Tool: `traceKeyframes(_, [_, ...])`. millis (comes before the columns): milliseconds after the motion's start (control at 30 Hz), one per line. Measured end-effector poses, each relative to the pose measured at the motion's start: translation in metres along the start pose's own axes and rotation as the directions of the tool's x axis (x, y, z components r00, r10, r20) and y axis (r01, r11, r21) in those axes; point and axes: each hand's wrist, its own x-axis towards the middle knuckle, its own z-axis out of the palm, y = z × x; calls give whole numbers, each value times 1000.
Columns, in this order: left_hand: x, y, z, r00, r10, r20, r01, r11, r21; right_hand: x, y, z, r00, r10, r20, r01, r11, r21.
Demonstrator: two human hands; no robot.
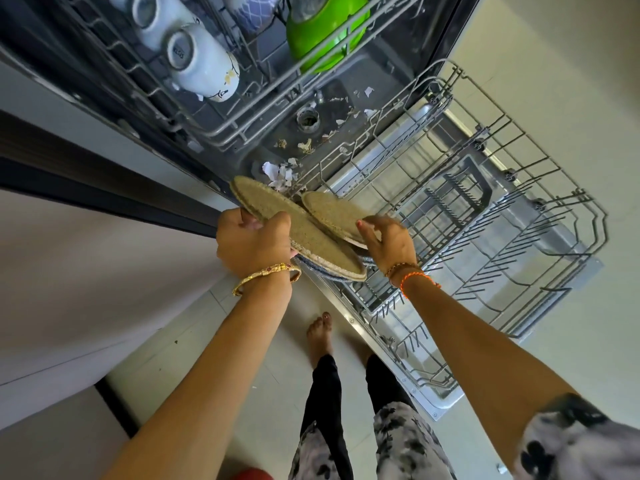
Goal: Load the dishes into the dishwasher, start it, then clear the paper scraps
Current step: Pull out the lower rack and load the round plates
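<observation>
My left hand (254, 242) grips a stack of speckled beige plates (277, 216) by its left rim, in front of the open dishwasher. My right hand (389, 244) holds one smaller speckled plate (334, 213) by its edge, lifted just off the stack. Both sit above the near left corner of the pulled-out lower rack (519, 237), which holds no dishes. White paper scraps (280, 173) lie scattered on the dishwasher floor around the drain filter (307, 120).
The upper rack (221, 129) carries white mugs (202, 65) and a green bowl (325, 32). The open dishwasher door (408, 379) juts out low on my right. A cabinet front (86, 271) runs along the left. My bare feet (320, 336) stand on the tiled floor.
</observation>
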Motion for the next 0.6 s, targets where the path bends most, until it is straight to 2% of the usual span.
traceKeyframes(133, [-23,6,-16,999,32,-6,-32,999,1,-27,-8,-7,983,185,10,-185,977,106])
traceKeyframes(233, [-46,18,-26,999,-1,40,3,999,-47,-42,-22,-17,909,396,126,-414,893,176])
traceKeyframes(267, [-53,25,-29,998,-7,55,11,998,-65,-46,-28,-23,864,467,191,-502,835,228])
traceKeyframes(333, [-68,37,-33,995,-37,93,44,996,-78,-53,-40,-38,749,535,390,-662,631,405])
traceKeyframes(367, [-72,41,-33,992,-59,114,69,994,-83,-56,-44,-47,690,519,505,-724,523,450])
traceKeyframes(433, [-80,47,-31,979,-119,166,139,984,-110,-60,-48,-68,601,446,663,-794,425,434])
traceKeyframes(533, [-81,47,-21,950,-166,264,215,962,-169,-55,-36,-97,589,457,666,-808,363,465])
traceKeyframes(600, [-70,40,-9,933,-202,297,251,958,-137,-44,-23,-113,644,498,581,-760,328,561])
